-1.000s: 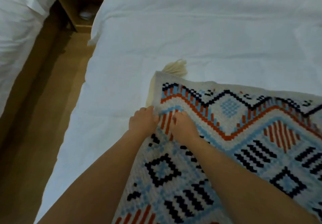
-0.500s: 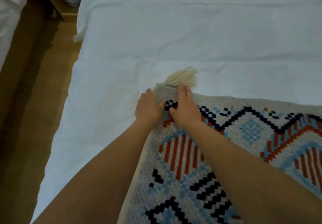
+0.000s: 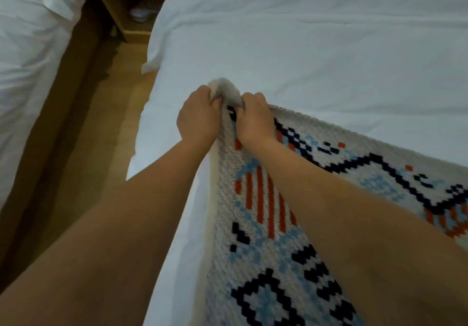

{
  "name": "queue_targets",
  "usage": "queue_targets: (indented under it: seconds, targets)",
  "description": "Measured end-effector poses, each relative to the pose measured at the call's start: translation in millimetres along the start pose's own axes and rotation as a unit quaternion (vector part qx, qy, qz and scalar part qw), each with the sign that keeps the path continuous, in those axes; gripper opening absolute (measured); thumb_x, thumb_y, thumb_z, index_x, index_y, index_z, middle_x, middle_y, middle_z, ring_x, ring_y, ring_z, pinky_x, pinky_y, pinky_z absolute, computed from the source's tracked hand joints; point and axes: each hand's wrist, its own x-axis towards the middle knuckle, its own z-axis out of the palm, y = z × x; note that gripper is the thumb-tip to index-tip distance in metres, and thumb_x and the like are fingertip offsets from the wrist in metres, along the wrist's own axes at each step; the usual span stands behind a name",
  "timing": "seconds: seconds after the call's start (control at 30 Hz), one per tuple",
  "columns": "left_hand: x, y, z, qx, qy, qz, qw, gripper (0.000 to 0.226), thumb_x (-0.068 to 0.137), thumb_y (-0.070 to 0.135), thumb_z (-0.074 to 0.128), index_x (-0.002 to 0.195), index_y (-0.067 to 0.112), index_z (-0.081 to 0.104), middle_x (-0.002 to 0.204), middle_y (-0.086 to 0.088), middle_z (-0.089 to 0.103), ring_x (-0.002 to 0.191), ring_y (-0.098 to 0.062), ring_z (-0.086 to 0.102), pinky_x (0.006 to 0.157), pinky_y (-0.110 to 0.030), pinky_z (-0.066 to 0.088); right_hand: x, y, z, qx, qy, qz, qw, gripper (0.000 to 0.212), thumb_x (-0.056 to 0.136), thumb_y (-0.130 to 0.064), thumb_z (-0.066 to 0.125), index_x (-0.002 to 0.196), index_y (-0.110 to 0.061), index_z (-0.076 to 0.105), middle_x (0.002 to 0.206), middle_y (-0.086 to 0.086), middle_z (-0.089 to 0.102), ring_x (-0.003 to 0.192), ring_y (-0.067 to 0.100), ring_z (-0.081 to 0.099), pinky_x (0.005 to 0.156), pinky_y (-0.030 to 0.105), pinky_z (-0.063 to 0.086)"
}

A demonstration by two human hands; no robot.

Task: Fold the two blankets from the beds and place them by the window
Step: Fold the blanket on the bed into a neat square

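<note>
We are gripping the blanket (image 3: 266, 224) corner with left hand (image 3: 198, 119) and right hand (image 3: 254, 120) near the bed (image 3: 329, 59) edge; soft, limp knit, best taken by corners.

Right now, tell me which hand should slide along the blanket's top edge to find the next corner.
Probably the right hand: the blanket edge runs off to its side, while the left hand grips by the tassel.
</note>
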Motion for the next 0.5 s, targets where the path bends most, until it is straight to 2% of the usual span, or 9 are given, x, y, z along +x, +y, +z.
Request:
queue_targets:
  seconds: [0.03, 0.07, 0.1, 0.13, 0.2, 0.3, 0.5]
  targets:
    - [-6.3, -9.8, 6.7, 0.005, -0.029, -0.029, 0.999, 0.019, 0.093, 0.032, 0.046, 0.097, 0.013, 0.05, 0.093, -0.006, 0.059, 0.078, -0.02, 0.054, 0.063, -0.03, 0.035, -6.0, 6.5, 10.3, 0.002, -0.049, 0.012, 0.999, 0.029, 0.094, -0.004, 0.038, 0.122, -0.003, 0.045, 0.127, 0.015, 0.042, 0.104, 0.027, 0.046, 0.083, 0.034, 0.041]
    - [-15.4, -19.5, 13.4, -0.005, -0.071, -0.063, 0.995, 0.029, 0.093, 0.032, 0.047, 0.113, 0.012, 0.048, 0.106, -0.009, 0.06, 0.091, -0.024, 0.057, 0.069, -0.032, 0.039, -15.2, 14.2, 20.3, -0.001, -0.099, 0.018, 0.995, 0.041, 0.095, -0.004, 0.038, 0.136, -0.005, 0.034, 0.142, 0.014, 0.032, 0.123, 0.028, 0.038, 0.099, 0.034, 0.038]
    - [-25.0, -27.4, 19.6, -0.019, -0.115, -0.084, 0.99, 0.042, 0.092, 0.032, 0.049, 0.128, 0.012, 0.041, 0.118, -0.011, 0.057, 0.104, -0.028, 0.056, 0.077, -0.035, 0.043, -25.7, 22.1, 28.3, -0.012, -0.136, 0.015, 0.991, 0.053, 0.096, -0.005, 0.038, 0.145, -0.008, 0.019, 0.153, 0.012, 0.017, 0.137, 0.028, 0.023, 0.111, 0.034, 0.028]
    - [-34.6, -34.3, 24.9, -0.02, -0.146, -0.079, 0.986, 0.054, 0.091, 0.03, 0.051, 0.138, 0.012, 0.031, 0.127, -0.013, 0.053, 0.114, -0.031, 0.052, 0.086, -0.039, 0.043, -36.0, 28.9, 35.4, -0.031, -0.156, 0.006, 0.987, 0.06, 0.097, -0.007, 0.036, 0.148, -0.01, 0.005, 0.157, 0.009, 0.004, 0.144, 0.026, 0.009, 0.116, 0.034, 0.018]
    - [-49.3, -42.8, 33.1, 0.033, -0.163, -0.016, 0.986, 0.062, 0.09, 0.025, 0.051, 0.145, 0.014, 0.022, 0.133, -0.014, 0.049, 0.119, -0.033, 0.047, 0.093, -0.043, 0.041, -48.8, 39.4, 45.4, -0.081, -0.161, -0.027, 0.983, 0.062, 0.099, -0.015, 0.032, 0.147, -0.012, -0.007, 0.158, 0.008, -0.008, 0.145, 0.022, -0.003, 0.118, 0.033, 0.009]
    - [-64.3, -47.9, 37.4, 0.101, -0.167, 0.06, 0.979, 0.058, 0.094, 0.022, 0.042, 0.147, 0.014, 0.02, 0.14, -0.013, 0.043, 0.123, -0.032, 0.043, 0.095, -0.041, 0.038, -55.9, 45.8, 50.8, -0.157, -0.163, -0.058, 0.972, 0.059, 0.1, -0.02, 0.028, 0.147, -0.009, -0.007, 0.157, 0.009, -0.009, 0.145, 0.018, -0.005, 0.116, 0.028, 0.0]
    - [-90.2, -46.6, 30.5, 0.142, -0.216, 0.086, 0.962, 0.056, 0.097, 0.024, 0.034, 0.148, 0.014, 0.014, 0.152, -0.014, 0.025, 0.137, -0.029, 0.028, 0.108, -0.039, 0.028, -86.1, 48.6, 38.3, -0.2, -0.201, -0.036, 0.958, 0.057, 0.1, -0.024, 0.025, 0.148, -0.011, -0.003, 0.158, 0.006, -0.004, 0.145, 0.02, -0.005, 0.118, 0.034, 0.0]
